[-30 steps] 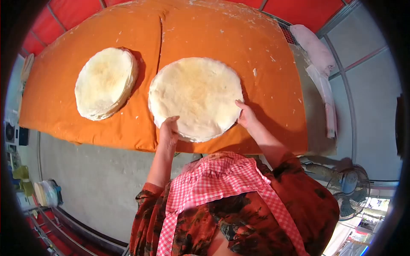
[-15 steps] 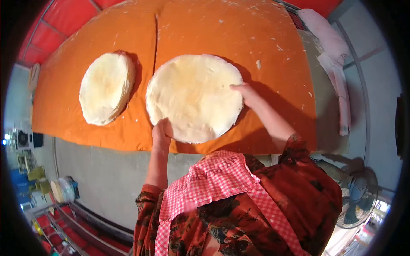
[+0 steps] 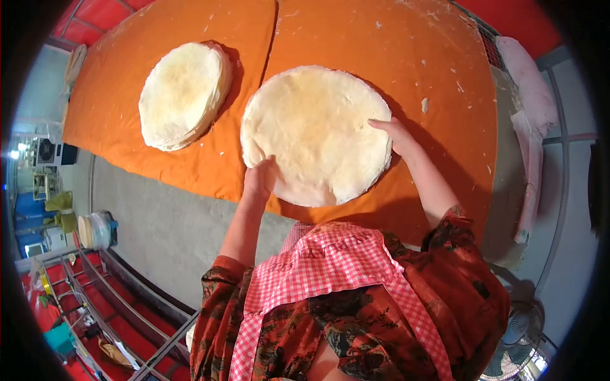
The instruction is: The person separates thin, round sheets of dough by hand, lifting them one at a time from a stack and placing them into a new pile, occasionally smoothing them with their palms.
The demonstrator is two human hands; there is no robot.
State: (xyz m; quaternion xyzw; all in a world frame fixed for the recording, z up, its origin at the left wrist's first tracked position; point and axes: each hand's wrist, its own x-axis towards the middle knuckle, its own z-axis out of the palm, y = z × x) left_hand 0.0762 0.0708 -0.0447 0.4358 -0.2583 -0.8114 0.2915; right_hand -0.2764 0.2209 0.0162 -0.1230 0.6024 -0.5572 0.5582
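1. The large flatbread stack (image 3: 314, 130) lies flat on the orange cloth (image 3: 210, 168) covering the counter (image 3: 159, 222), near its front edge.
2. The left hand (image 3: 260, 178) is curled around the stack's near-left rim, fingertips tucked out of sight beneath it; it grips that rim.
3. The right hand (image 3: 397, 134) rests open on the right rim, fingers stretched flat; it holds nothing.
4. A smaller flatbread stack (image 3: 184, 95) sits just to the left, apart from the large one.

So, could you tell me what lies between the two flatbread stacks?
In the head view, only flour-dusted orange cloth, with its seam, separates the small stack from the large stack.
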